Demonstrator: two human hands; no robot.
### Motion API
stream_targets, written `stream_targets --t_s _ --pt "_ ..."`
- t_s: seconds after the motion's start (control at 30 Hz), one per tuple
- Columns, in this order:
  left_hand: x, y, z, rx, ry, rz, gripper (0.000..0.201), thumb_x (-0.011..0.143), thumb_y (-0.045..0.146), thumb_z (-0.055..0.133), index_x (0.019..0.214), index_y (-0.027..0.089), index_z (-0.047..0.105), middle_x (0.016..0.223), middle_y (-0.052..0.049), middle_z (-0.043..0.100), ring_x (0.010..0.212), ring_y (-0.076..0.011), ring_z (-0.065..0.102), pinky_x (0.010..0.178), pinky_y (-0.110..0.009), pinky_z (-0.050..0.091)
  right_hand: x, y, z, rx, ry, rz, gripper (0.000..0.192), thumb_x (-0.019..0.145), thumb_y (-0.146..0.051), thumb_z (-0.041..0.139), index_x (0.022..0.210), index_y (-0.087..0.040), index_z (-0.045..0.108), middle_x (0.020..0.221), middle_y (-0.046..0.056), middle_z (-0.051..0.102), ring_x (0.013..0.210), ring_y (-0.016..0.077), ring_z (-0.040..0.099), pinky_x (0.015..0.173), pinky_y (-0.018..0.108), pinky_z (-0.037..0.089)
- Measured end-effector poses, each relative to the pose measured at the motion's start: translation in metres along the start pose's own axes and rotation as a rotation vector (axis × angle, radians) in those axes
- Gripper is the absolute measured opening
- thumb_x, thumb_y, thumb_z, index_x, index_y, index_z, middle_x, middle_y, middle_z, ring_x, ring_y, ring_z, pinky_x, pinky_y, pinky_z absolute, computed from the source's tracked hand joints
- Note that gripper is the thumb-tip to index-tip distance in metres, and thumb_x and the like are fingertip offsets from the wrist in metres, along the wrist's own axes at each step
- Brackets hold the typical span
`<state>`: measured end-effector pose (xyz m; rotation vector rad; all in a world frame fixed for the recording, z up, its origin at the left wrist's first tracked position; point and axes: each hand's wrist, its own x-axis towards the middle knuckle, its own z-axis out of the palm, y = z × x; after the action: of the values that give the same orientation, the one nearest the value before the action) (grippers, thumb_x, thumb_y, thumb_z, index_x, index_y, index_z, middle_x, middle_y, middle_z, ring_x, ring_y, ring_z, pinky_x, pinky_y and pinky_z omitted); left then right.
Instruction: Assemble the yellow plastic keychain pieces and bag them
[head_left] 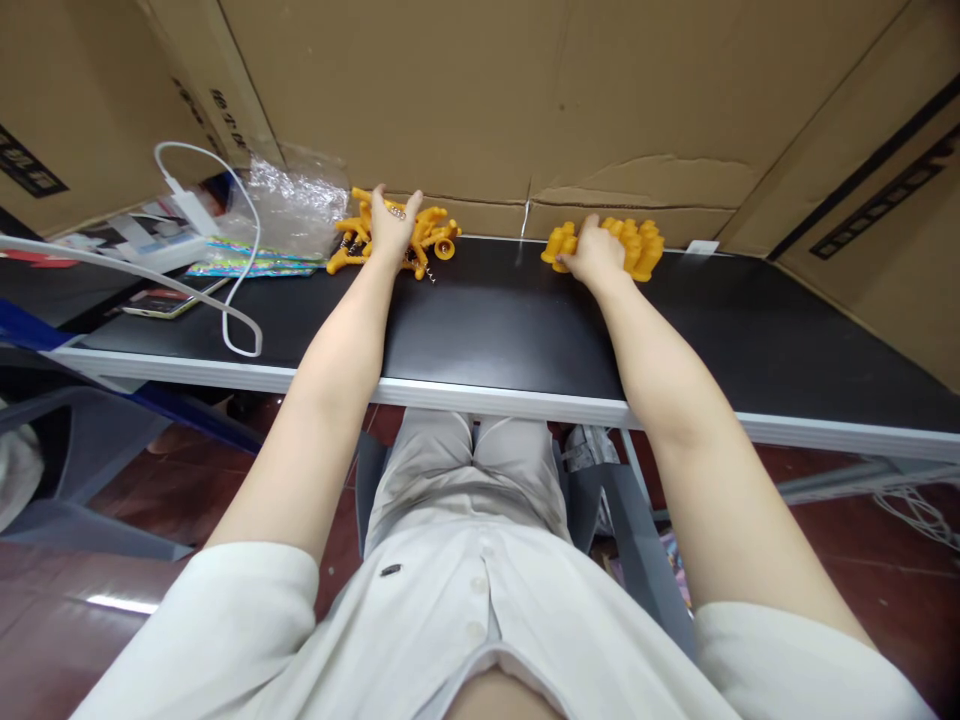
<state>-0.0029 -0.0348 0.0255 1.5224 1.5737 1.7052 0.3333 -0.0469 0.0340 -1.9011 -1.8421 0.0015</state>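
Observation:
My left hand (391, 230) reaches into a jumbled pile of orange-yellow plastic corkscrew parts (349, 258) with metal spirals. Its thumb and fingers are spread, and one metal spiral (397, 212) shows between them. A round-ended orange piece (445, 249) lies at the pile's right side. Farther right, my right hand (600, 256) is curled at a cluster of upright orange-yellow plastic pieces (643, 252). Its thumb and index finger close around a piece (559, 243) at the cluster's left end; the other fingers are partly hidden.
A black table (495, 320) with a metal front edge bears both groups. Cardboard walls (465, 100) stand behind and at the sides. On the left are clear plastic wrap (296, 205), a white cable (255, 225), a phone (169, 300) and colourful packets (255, 262).

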Motion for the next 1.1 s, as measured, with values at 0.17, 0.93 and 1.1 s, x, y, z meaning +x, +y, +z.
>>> stream_targets --t_s 0.17,0.93,1.1 --pt "0.0 -0.002 0.003 0.243 0.035 -0.044 0.065 0.099 0.056 0.079 0.155 0.027 0.061 0.171 -0.016 0.059 0.174 -0.0396 0.038 0.147 -0.051 0.023 -0.013 -0.011 -0.009 -0.19 0.075 -0.234 0.049 0.118 -0.036 0.041 0.155 -0.011 0.061 0.169 0.029 0.056 0.158 0.0456 0.048 0.129 0.064 0.04" --pt "-0.008 -0.022 -0.008 0.553 -0.08 -0.099 0.055 0.105 0.04 0.066 0.153 0.015 0.055 0.137 -0.022 0.072 0.178 -0.0333 0.029 0.133 -0.044 0.034 0.014 0.017 0.035 -0.381 -0.128 -0.379 0.061 0.107 -0.019 0.038 0.156 -0.019 0.074 0.173 0.017 0.058 0.176 0.0441 0.027 0.138 0.083 0.005" --pt "0.001 -0.032 -0.008 0.396 -0.006 -0.086 0.061 0.091 0.041 0.076 0.149 0.022 0.066 0.18 -0.022 0.045 0.174 -0.0468 0.035 0.148 -0.055 0.022 0.013 0.017 0.036 -0.364 -0.118 -0.39 0.063 0.105 -0.019 0.039 0.158 -0.019 0.073 0.17 0.018 0.061 0.175 0.0464 0.028 0.137 0.085 0.005"
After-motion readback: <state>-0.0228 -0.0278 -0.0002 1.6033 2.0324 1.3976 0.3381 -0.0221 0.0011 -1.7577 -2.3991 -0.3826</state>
